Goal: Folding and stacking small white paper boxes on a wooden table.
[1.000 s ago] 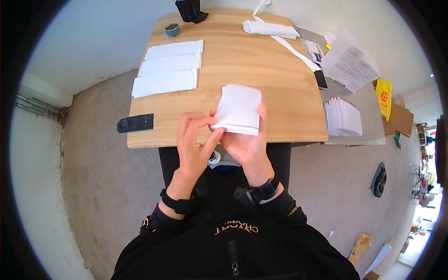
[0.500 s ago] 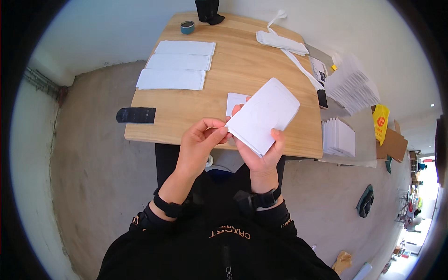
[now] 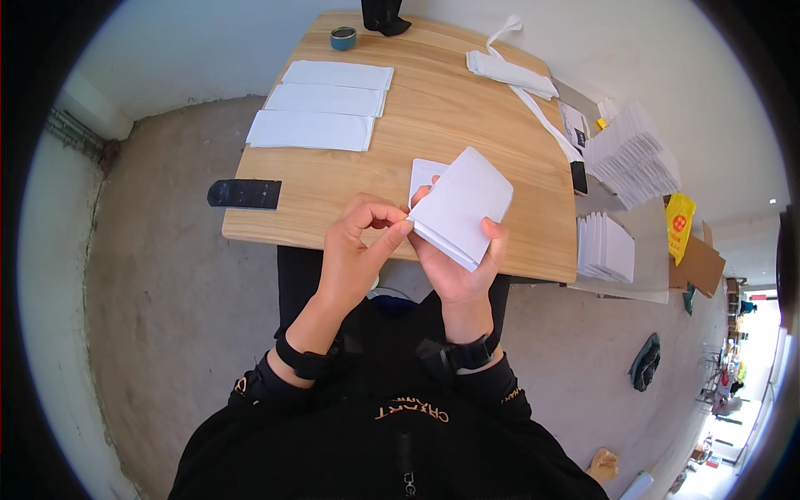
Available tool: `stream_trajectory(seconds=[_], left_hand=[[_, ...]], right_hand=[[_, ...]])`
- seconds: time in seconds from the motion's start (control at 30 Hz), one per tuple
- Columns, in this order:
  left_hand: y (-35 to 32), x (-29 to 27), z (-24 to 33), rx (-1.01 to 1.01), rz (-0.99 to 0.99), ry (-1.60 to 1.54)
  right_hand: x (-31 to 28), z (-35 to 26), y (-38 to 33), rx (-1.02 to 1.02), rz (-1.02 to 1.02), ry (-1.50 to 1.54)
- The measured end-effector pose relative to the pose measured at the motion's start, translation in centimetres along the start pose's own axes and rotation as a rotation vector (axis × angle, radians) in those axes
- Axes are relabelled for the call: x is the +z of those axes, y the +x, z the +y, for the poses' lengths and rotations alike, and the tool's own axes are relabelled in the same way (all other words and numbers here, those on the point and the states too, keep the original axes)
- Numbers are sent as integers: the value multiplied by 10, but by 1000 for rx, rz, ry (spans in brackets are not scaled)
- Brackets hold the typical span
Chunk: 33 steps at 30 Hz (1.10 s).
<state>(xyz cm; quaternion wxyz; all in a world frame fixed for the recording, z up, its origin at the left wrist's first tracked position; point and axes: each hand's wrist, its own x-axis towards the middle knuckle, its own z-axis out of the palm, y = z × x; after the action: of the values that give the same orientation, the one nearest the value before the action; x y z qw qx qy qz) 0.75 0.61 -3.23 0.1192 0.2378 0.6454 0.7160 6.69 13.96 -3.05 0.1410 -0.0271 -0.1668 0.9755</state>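
Note:
A thin stack of white paper sheets (image 3: 468,200) is held tilted over the table's near edge. My right hand (image 3: 458,271) supports it from below, thumb on the near right side and fingertips showing at its left edge. At the left corner, my left hand (image 3: 352,250) pinches the paper edge between thumb and index finger. The layers stand slightly apart along the lower edge. Just behind, another white sheet (image 3: 423,172) lies on the table, partly covered by the stack. Three flat white paper piles (image 3: 312,131) lie in a column at the table's left.
The wooden table (image 3: 433,92) carries a teal cup (image 3: 342,38), a black bag-like object (image 3: 383,17), a bundled white stack (image 3: 510,75) with a white strap, and a black strip (image 3: 243,194). At right are tall white paper stacks (image 3: 633,154), more sheets (image 3: 605,247) and a yellow bag (image 3: 679,225).
The stack has shifted a little left and its layers have parted more along the lower edge. My left hand still pinches its corner. The whole view has shifted slightly.

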Motion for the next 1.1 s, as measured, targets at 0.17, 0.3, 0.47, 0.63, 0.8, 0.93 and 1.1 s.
stream_trajectory(seconds=[0.17,0.3,0.47,0.63,0.8,0.93,1.1], left_hand=[[1,-3,2,51,8,100],[1,-8,-2,-39,-12,62],[1,-13,-4,-214,-25,-32],[2,-8,-14,-172,98,-73],[4,-3,-6,88,91,141],[3,-4,-8,173,-20,158],[6,-14,-28,158,-44,94]], right_hand=[[-5,0,1,4,4,-44],[-7,0,1,17,43,-12],[-4,2,0,54,50,-6],[-7,6,1,92,21,41],[-6,7,3,147,75,97],[-13,5,2,224,116,128],[-8,9,-1,287,177,178]])
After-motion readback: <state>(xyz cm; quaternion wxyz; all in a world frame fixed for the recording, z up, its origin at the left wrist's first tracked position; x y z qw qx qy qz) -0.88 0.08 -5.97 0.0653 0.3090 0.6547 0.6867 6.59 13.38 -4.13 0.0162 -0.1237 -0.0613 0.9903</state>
